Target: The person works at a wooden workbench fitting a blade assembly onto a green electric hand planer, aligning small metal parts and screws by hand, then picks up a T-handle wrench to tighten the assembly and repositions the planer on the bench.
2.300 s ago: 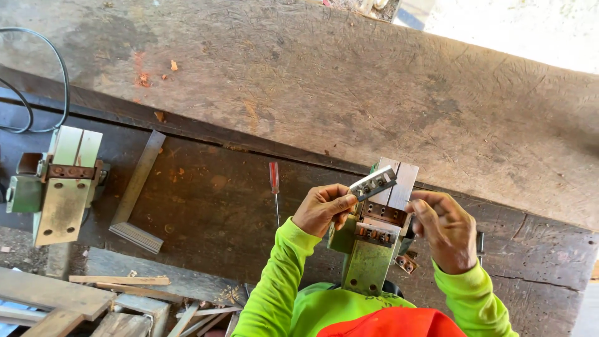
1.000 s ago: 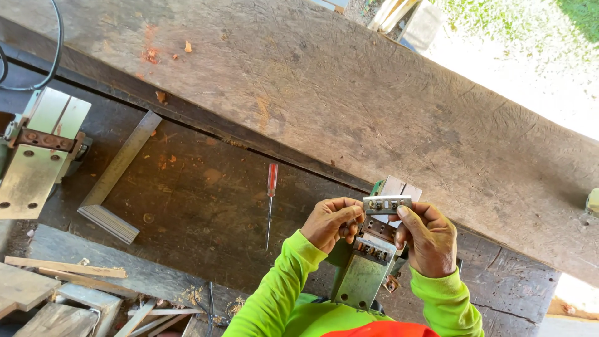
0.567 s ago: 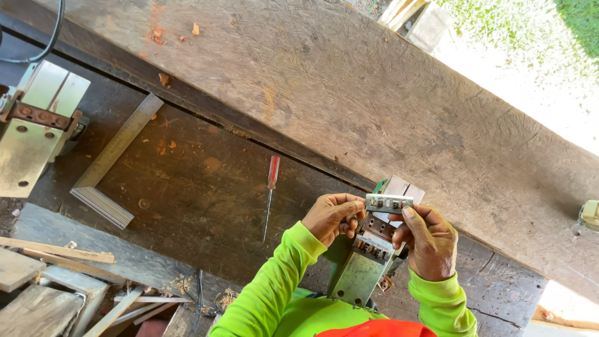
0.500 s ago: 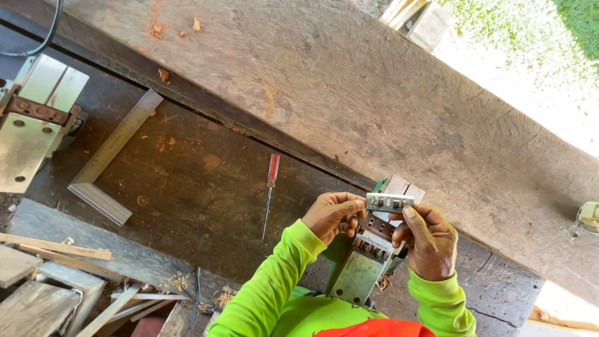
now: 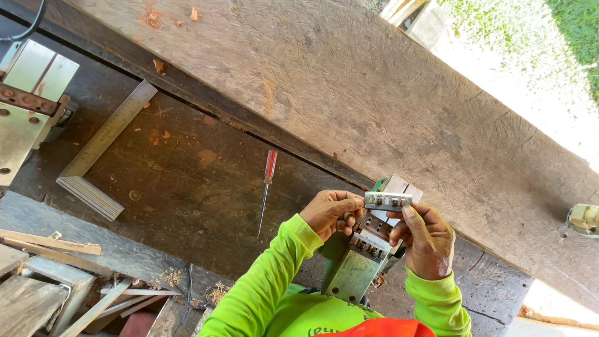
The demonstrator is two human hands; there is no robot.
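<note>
Both hands hold a small metal bar with bolts (image 5: 388, 200) level in front of me. My left hand (image 5: 332, 211) pinches its left end and my right hand (image 5: 423, 238) grips its right end. Right under the bar lies an upturned green electric planer (image 5: 360, 259) with its shiny metal base facing up, resting on a dark wooden workbench (image 5: 187, 181). A red-handled screwdriver (image 5: 266, 190) lies on the bench to the left of my left hand. My sleeves are bright yellow-green.
A steel try square (image 5: 100, 153) lies at the left. A second upturned planer (image 5: 28, 106) sits at the far left edge. A thick pale timber beam (image 5: 349, 87) runs across behind the bench. Wood offcuts (image 5: 56, 281) pile up at the lower left.
The metal bar has been turned from tilted to level and my right hand has taken hold of its right end. The view has shifted, so the bench things appear farther left.
</note>
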